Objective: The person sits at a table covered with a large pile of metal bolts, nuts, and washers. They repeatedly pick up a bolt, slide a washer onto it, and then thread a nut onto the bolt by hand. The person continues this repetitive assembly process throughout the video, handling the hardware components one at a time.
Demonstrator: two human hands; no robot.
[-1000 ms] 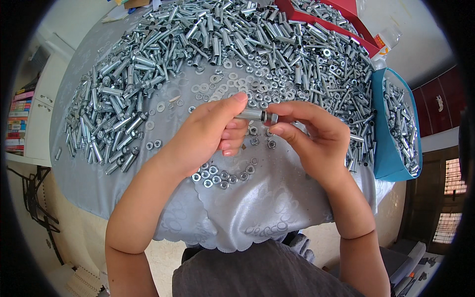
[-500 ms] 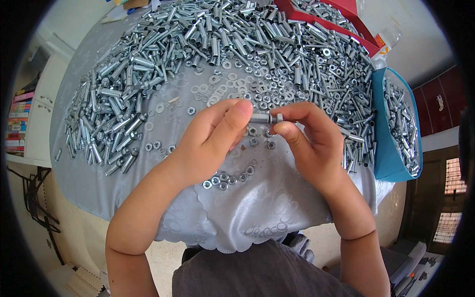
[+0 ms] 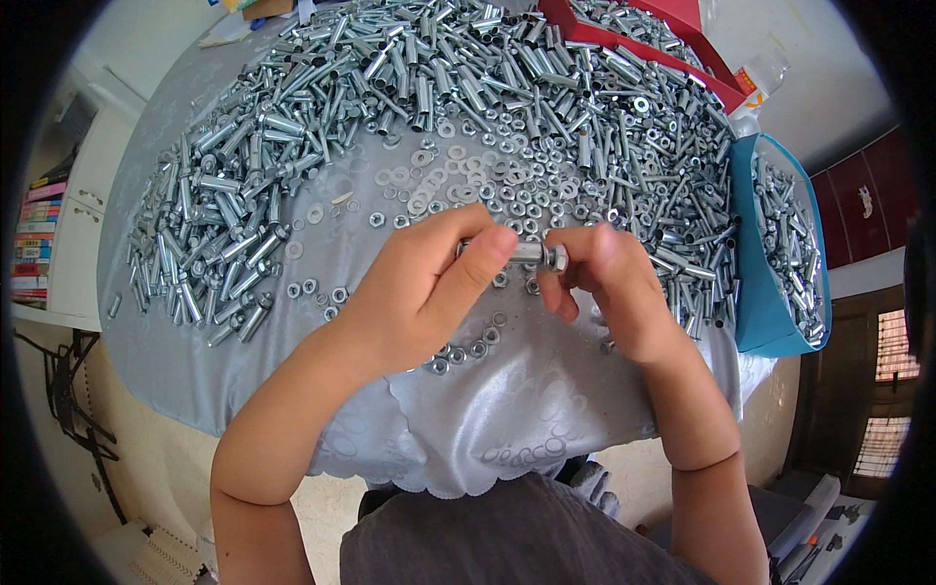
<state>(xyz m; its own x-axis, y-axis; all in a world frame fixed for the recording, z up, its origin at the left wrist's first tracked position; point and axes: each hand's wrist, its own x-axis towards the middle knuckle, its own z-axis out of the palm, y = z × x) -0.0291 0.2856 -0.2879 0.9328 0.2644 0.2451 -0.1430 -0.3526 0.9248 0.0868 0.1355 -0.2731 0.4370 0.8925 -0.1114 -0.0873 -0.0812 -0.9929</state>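
While a silvery patterned tablecloth (image 3: 507, 429) covers the whole round-edged table, a broad heap of metal sleeves and bolts (image 3: 409, 68) arcs across its far side and down both flanks. At the right edge stands a teal bin (image 3: 747, 283) filled with similar hardware; beyond it, a red box (image 3: 726, 90) holds more, with a clear bottle (image 3: 768, 74) just beside it.

Over the near middle of the cloth, the left hand (image 3: 414, 288) closes thumb and fingers firmly around a sleeved bolt (image 3: 527, 253), which lies roughly level and points right. Next to its tip, the right hand (image 3: 619, 292) has its fingers half curled, one beside the end nut (image 3: 558, 257); whether they grip it, I cannot tell. Loose nuts (image 3: 479, 348) sit below the bolt, and flat washers (image 3: 418, 207) lie scattered beyond the hands.
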